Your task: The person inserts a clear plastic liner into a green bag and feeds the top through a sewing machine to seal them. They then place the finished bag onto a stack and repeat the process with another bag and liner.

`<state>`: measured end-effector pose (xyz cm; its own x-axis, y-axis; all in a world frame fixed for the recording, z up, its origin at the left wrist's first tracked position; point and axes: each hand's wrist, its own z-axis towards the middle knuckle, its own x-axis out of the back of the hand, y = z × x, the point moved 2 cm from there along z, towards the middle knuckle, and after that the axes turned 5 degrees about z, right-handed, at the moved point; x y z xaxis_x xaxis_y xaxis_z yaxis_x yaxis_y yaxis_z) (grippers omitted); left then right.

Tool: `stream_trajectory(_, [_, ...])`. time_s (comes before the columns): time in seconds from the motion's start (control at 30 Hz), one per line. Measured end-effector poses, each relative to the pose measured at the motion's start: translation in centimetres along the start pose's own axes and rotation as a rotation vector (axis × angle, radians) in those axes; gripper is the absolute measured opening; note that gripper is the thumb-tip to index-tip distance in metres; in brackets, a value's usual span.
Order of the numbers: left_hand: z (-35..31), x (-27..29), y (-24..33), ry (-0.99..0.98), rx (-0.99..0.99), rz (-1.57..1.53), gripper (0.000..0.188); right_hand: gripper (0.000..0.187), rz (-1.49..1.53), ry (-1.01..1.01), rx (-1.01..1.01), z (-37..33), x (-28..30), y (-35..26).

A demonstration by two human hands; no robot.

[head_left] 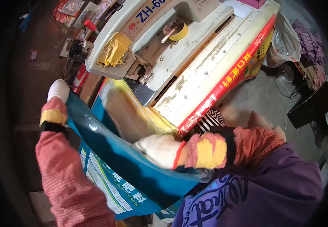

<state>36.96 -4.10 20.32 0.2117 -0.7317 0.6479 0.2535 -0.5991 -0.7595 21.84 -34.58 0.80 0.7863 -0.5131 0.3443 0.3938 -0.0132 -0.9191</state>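
Note:
A large blue printed plastic sack (148, 189) spreads across my front, its mouth gaping and its glossy inner side showing. My left hand (59, 90), in a white glove, is closed on the sack's upper left corner and holds it raised. My right hand (158, 149), in a white glove with a red cuff edge, is closed at the sack's far edge; its fingertips are partly hidden and slightly blurred. Just beyond the hands stands a pale industrial sewing machine (148, 41), with its needle end (139, 73) nearest the sack.
A yellow tape roll (179, 30) lies on the machine bed. A worn white worktable (209, 72) with a red and yellow printed front runs to the right. Behind it hang a white bag (285, 41) and checked cloth (309, 39). A dark box (311, 104) sits at the right.

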Motion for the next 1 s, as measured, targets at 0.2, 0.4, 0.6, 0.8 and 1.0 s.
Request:
stream_trajectory(0.2, [-3.5,-7.4,16.8,0.403,0.186,-0.515,0.022,0.031,0.020,0.123,-0.111,-2.2,-0.3,0.9])
stream_trajectory(0.4, [-5.3,-10.6,20.7,0.548,-0.168,-0.167,0.014,0.028,0.306,0.033,-0.591,-11.0,2.9,8.8])
stream_trajectory(0.6, [-3.5,-11.9,18.5,0.675,-0.354,-0.667,0.020,0.034,0.545,0.257,-0.751,-10.7,3.8,8.7])
stream_trajectory(0.8, [-2.4,-13.5,19.1,0.668,-0.346,-0.731,0.018,0.023,0.396,0.212,-0.653,-10.0,6.2,5.9])
stream_trajectory(1.0, [-1.7,-13.5,19.9,0.437,-0.270,-0.880,0.020,0.025,0.041,0.157,-0.671,-9.4,7.4,4.0])
